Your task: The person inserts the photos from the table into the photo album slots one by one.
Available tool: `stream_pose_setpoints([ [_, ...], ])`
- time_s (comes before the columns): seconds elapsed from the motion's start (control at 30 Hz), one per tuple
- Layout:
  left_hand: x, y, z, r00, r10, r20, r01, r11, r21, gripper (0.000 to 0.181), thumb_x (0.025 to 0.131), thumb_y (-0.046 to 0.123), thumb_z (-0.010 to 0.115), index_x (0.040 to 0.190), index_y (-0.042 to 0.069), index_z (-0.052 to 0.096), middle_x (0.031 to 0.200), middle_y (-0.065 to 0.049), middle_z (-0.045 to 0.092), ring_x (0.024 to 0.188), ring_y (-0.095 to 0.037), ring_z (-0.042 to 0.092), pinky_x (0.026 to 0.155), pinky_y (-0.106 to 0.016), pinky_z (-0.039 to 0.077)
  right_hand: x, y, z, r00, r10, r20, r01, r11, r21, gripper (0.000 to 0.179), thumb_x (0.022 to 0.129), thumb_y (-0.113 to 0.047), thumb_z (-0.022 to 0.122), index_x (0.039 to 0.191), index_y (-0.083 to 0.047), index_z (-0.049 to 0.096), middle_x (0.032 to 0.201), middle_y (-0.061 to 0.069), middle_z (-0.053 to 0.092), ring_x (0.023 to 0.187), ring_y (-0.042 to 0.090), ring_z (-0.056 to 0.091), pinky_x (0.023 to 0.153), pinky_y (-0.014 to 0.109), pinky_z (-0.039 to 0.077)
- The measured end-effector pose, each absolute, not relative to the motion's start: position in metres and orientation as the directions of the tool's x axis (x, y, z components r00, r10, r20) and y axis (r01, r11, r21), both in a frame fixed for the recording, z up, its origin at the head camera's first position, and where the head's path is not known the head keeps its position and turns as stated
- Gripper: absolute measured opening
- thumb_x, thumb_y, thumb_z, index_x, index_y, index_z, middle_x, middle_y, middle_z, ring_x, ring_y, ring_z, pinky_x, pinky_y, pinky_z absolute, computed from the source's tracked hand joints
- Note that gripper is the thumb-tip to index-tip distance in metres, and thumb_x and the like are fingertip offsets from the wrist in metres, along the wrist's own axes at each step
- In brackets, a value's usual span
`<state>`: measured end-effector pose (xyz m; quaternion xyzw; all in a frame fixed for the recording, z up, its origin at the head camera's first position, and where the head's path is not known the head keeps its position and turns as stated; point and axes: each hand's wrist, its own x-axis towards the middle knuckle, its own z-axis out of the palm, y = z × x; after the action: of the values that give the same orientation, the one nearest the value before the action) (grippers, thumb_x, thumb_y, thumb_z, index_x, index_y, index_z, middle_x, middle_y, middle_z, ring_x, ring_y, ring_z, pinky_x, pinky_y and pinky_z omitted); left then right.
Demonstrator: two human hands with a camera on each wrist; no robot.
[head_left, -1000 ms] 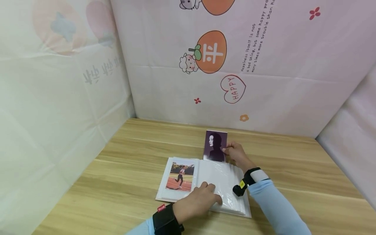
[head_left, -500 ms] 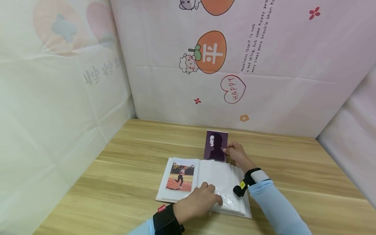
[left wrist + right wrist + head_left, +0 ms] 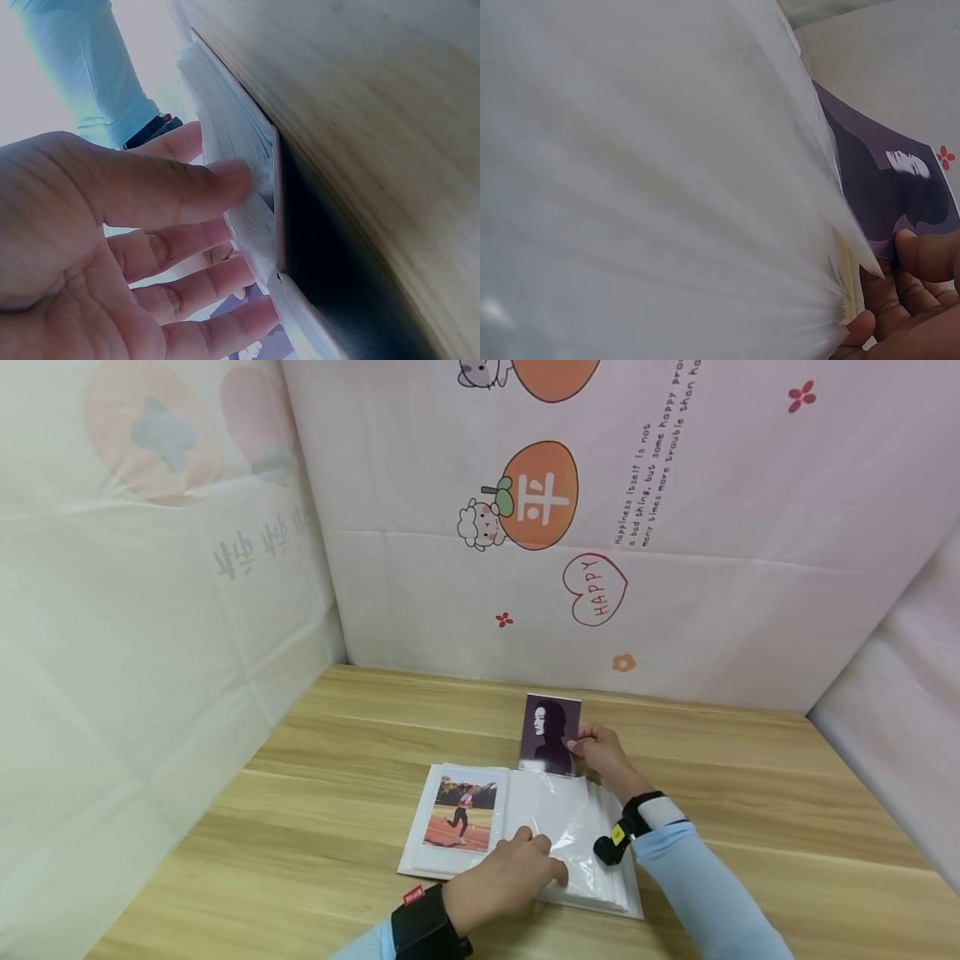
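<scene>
A small white photo album (image 3: 536,806) lies spread open on the wooden table. Its left page holds a photo of a runner (image 3: 460,811); a clear sleeve covers the right page. My left hand (image 3: 504,877) rests on the right page near the lower edge. In the left wrist view its thumb (image 3: 180,187) touches the page edges (image 3: 225,112) while the fingers reach over the top. My right hand (image 3: 606,758) pinches the right edge of a purple portrait photo (image 3: 550,735) at the page's upper edge. In the right wrist view, pages (image 3: 667,172) hide part of this photo.
The wooden table (image 3: 300,827) extends around the album on every side. A white printed cloth (image 3: 420,593) hangs behind it, and another cloth (image 3: 187,635) hangs at the left. A further white cloth (image 3: 900,668) stands at the right.
The purple photo has shifted only very slightly at the album's upper edge. Both hands keep practically the same places.
</scene>
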<state>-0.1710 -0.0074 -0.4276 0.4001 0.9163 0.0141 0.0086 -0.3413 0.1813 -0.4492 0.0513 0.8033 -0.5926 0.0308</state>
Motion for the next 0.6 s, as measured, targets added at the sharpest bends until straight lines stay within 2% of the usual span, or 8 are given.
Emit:
stream_pose_setpoints([
  [0.37, -0.1694, -0.0075, -0.4262, -0.681, 0.733, 0.014, 0.733, 0.680, 0.020, 0.043, 0.065, 0.012, 0.081, 0.101, 0.034, 0.070, 0.090, 0.006, 0.053, 0.080, -0.013, 0.045, 0.053, -0.023, 0.040, -0.3386, 0.1797, -0.4515, -0.990, 0.036, -0.135, 0.140, 0.238, -0.961, 0.017, 0.090, -0.006, 0.057, 0.103, 0.001, 0.049, 0.091, 0.009, 0.055, 0.077, 0.017, 0.052, 0.060, 0.028, 0.037],
  [0.6, -0.1696, -0.0076, -0.4263, -0.676, 0.737, 0.014, 0.737, 0.676, 0.023, 0.043, 0.067, 0.010, 0.080, 0.101, 0.033, 0.070, 0.090, 0.006, 0.053, 0.080, -0.013, 0.045, 0.052, -0.023, 0.041, -0.3362, 0.1791, -0.4499, -0.993, 0.037, -0.109, 0.114, 0.249, -0.962, 0.016, 0.090, -0.005, 0.057, 0.102, 0.002, 0.049, 0.093, 0.011, 0.054, 0.078, 0.018, 0.053, 0.062, 0.028, 0.039],
])
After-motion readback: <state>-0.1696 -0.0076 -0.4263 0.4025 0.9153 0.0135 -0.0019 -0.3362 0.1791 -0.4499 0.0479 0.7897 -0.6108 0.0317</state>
